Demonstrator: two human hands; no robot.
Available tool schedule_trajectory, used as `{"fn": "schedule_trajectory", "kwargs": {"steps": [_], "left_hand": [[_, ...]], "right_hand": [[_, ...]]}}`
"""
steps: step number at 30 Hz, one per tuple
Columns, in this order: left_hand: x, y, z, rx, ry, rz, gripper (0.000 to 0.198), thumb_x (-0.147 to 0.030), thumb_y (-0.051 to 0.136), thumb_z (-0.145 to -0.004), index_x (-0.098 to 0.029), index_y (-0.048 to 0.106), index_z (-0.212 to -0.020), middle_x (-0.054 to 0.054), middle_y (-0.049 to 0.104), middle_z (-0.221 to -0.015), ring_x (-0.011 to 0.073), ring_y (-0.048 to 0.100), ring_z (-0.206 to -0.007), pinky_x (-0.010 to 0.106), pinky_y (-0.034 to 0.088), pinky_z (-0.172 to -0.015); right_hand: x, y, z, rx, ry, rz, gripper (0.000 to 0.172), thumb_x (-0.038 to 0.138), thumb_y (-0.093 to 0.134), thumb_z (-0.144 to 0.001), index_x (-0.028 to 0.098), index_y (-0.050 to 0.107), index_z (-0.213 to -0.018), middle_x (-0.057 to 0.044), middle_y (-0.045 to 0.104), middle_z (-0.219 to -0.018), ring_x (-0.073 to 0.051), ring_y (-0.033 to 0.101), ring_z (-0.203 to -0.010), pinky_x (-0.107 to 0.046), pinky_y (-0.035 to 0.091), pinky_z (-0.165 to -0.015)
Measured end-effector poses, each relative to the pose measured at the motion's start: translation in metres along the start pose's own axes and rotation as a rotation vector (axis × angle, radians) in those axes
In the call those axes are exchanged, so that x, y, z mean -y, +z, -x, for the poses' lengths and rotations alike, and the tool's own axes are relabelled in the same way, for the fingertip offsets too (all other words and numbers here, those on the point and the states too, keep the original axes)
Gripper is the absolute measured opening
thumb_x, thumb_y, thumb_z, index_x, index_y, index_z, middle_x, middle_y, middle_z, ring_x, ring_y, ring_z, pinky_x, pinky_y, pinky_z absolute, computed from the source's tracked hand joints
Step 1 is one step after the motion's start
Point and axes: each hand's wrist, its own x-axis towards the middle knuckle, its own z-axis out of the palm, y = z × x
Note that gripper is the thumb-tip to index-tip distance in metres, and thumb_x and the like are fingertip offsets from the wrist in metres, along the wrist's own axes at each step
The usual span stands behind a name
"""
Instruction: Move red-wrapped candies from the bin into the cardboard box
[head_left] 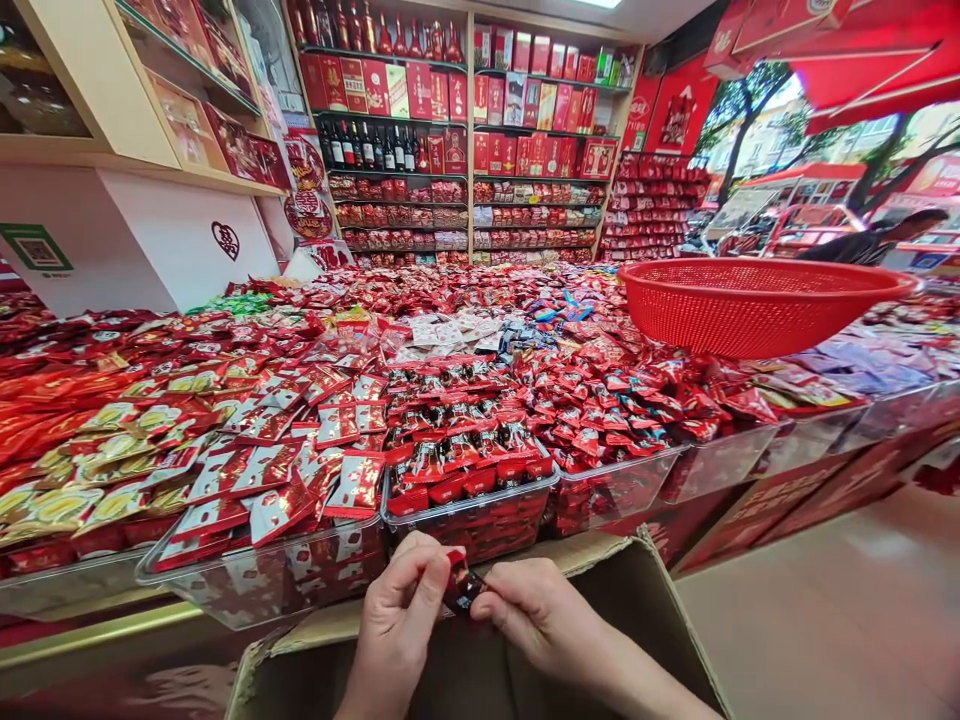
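Small red-and-black packet (463, 585) is sitting right in the grip, over an open cardboard box (315, 632) and close to its far edge. The left hand (401, 620) is clamping the red end, with the thumb pressing against the bent fingers. The right hand (544, 615) is pinching the dark end between thumb and curled forefinger, so both hands are gripping the one packet and their fingertips are lying near each other, just apart. Between them it is tilting, its red part standing slightly higher.

Directly below the grip, the cardboard box is opening upward, its rough-edged walls running along the far side and out past both hands; its inside is lying in shadow. Just beyond the grip, a clear plastic tub (495, 520) is holding rows of dark-and-red wrapped packets (450, 450). Left of that, nearer the left hand, another clear tub (262, 575) is brimming with red-and-white packets (352, 485), and farther left of the grip gold-and-red packets (112, 450) are lying in a heap. Beyond the grip to the right, loose red packets (607, 400) are lying piled, and farther right a red plastic basket (757, 310) is sitting on top of the heaps. Well beyond the grip, shelves (471, 130) are carrying bottles (367, 145) and red boxes (540, 155). Far off to the right, a person (855, 243) in dark clothing is leaning forward.
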Motion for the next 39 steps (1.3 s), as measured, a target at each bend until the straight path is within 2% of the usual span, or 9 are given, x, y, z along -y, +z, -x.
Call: {"fn": "schedule_trajectory", "kwargs": {"steps": [3,7,10,15,20,24,30,35,39], "left_hand": [[-0.005,-0.003,-0.003,0.121,0.087,-0.132,0.01,-0.027,0.064,-0.074,-0.021,0.072,-0.076,0.0,0.054,-0.07,0.0128,0.051,-0.067,0.019,0.041,-0.06],[-0.001,-0.001,-0.003,0.026,0.052,-0.109,0.011,-0.026,0.062,-0.077,-0.022,0.072,-0.074,-0.001,0.052,-0.067,0.0104,0.048,-0.06,0.017,0.039,-0.05],[0.007,-0.001,-0.002,-0.024,0.06,-0.041,0.01,-0.026,0.062,-0.076,-0.022,0.071,-0.073,-0.002,0.053,-0.069,0.0107,0.048,-0.062,0.017,0.04,-0.051],[0.013,-0.005,-0.001,-0.035,0.046,0.027,0.009,-0.026,0.061,-0.078,-0.022,0.068,-0.074,-0.002,0.052,-0.07,0.0111,0.048,-0.066,0.018,0.041,-0.058],[0.009,-0.006,0.0,0.028,0.143,-0.039,0.017,-0.024,0.059,-0.079,-0.019,0.064,-0.064,-0.002,0.052,-0.063,0.0106,0.048,-0.06,0.019,0.04,-0.055],[0.008,-0.004,0.001,0.061,0.194,-0.127,0.02,-0.023,0.057,-0.079,-0.017,0.062,-0.061,-0.001,0.05,-0.059,0.011,0.048,-0.055,0.02,0.039,-0.051],[0.013,-0.003,0.002,0.097,0.263,-0.198,0.019,-0.02,0.055,-0.08,-0.018,0.059,-0.062,-0.001,0.048,-0.06,0.0114,0.046,-0.057,0.021,0.037,-0.053],[0.009,0.001,0.003,0.064,0.234,-0.152,0.019,-0.023,0.057,-0.079,-0.018,0.061,-0.06,-0.002,0.048,-0.059,0.0112,0.045,-0.056,0.022,0.035,-0.055],[0.011,0.002,0.003,0.067,0.235,-0.144,0.018,-0.023,0.058,-0.078,-0.018,0.062,-0.061,-0.001,0.049,-0.058,0.0114,0.045,-0.056,0.022,0.034,-0.055]], "right_hand": [[0.0,-0.007,0.001,-0.021,0.072,-0.009,0.03,0.036,0.047,-0.085,0.017,0.053,-0.063,0.001,0.051,-0.055,-0.009,0.045,-0.05,-0.021,0.032,-0.049],[-0.001,0.002,0.002,-0.118,0.325,-0.437,0.027,0.042,0.058,-0.076,0.016,0.052,-0.072,-0.001,0.056,-0.059,-0.01,0.049,-0.048,-0.021,0.038,-0.044],[-0.002,0.011,0.002,-0.146,0.394,-0.69,0.031,0.045,0.059,-0.075,0.016,0.048,-0.072,-0.004,0.059,-0.06,-0.011,0.053,-0.047,-0.022,0.043,-0.043],[0.003,0.007,0.003,-0.226,0.3,-0.517,0.026,0.038,0.049,-0.084,0.014,0.053,-0.076,-0.004,0.058,-0.063,-0.011,0.054,-0.051,-0.023,0.045,-0.048],[0.016,-0.044,-0.022,-0.199,0.031,-0.043,0.018,0.024,0.041,-0.088,0.016,0.056,-0.082,-0.003,0.057,-0.074,-0.012,0.053,-0.066,-0.023,0.044,-0.061],[0.015,-0.108,-0.078,-0.284,-0.078,0.172,0.014,0.02,0.042,-0.085,0.016,0.055,-0.087,-0.004,0.059,-0.08,-0.013,0.052,-0.074,-0.025,0.041,-0.068],[-0.005,-0.162,-0.157,-0.079,0.155,0.487,0.017,0.018,0.042,-0.084,0.012,0.058,-0.081,-0.003,0.056,-0.072,-0.012,0.047,-0.066,-0.025,0.037,-0.063],[-0.011,-0.168,-0.16,0.092,0.22,0.468,0.021,0.018,0.044,-0.082,0.013,0.064,-0.086,-0.002,0.062,-0.07,-0.011,0.05,-0.059,-0.023,0.039,-0.055],[-0.004,-0.165,-0.152,0.39,0.244,0.494,0.039,0.0,0.04,-0.074,0.019,0.067,-0.095,-0.002,0.066,-0.1,-0.013,0.059,-0.087,-0.023,0.044,-0.074]]}}
